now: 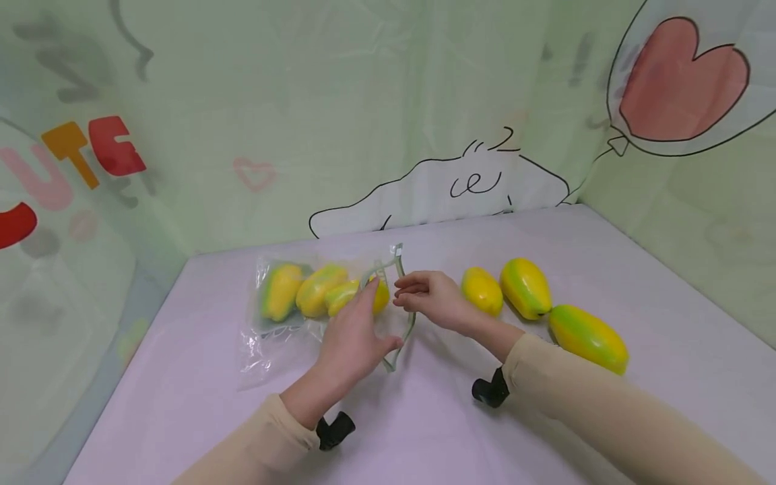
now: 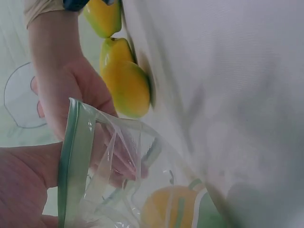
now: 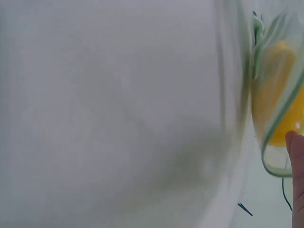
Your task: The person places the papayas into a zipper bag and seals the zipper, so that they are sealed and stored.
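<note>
A clear zip bag lies on its side, with papayas in yellow and green inside it. Its green-edged mouth gapes toward the right. At this mouth my left hand touches the rim, fingers extended and thumb spread away from them. My right hand hovers at the opening, fingers loosely bent and holding nothing; through the film its fingertips show in the left wrist view. Close to the right hand sits a loose papaya. Through the film in the right wrist view, a bagged papaya shows just inside the rim.
Beyond the right forearm lie two more papayas, one upright-leaning and one on its side. A pale lilac cloth covers the table. Printed curtains hang behind it and along both sides.
</note>
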A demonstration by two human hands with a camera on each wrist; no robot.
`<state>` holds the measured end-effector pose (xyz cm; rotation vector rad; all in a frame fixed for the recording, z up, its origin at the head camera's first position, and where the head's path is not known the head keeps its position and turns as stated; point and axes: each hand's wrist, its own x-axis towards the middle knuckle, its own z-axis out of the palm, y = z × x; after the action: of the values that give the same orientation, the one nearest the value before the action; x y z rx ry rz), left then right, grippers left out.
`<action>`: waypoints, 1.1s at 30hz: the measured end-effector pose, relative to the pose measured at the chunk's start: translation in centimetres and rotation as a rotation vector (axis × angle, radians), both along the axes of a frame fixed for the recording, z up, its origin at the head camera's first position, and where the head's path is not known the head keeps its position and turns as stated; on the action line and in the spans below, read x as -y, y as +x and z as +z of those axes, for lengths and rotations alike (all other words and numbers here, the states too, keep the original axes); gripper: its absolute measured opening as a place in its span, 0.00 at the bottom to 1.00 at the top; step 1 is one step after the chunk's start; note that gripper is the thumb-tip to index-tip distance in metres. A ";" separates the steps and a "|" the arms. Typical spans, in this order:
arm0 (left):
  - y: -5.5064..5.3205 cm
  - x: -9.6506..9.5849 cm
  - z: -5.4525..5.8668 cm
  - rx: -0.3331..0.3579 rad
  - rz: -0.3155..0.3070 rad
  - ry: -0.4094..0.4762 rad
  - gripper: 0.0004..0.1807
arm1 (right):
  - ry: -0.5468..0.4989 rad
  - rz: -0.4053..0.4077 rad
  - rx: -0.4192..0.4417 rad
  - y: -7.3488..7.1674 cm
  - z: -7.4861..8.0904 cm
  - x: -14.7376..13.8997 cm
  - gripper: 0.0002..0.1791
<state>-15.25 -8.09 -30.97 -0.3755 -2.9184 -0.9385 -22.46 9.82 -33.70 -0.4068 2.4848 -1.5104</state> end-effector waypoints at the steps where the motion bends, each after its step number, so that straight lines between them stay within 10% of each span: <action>1: 0.0 0.0 0.0 0.010 0.003 0.006 0.53 | 0.006 0.010 -0.004 0.1 0.3 -0.4 0.21; 19: -0.2 -0.4 -1.3 0.024 0.004 0.023 0.53 | 0.382 -0.150 -0.119 1.6 7.2 -15.6 0.26; 33: -0.1 0.2 -0.5 0.011 0.020 0.041 0.55 | 0.740 -0.294 -0.180 9.9 0.6 -21.0 0.51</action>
<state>-15.34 -8.32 -31.44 -0.3397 -2.9016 -0.9994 -12.60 30.86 -33.08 -0.0444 3.1021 -0.5336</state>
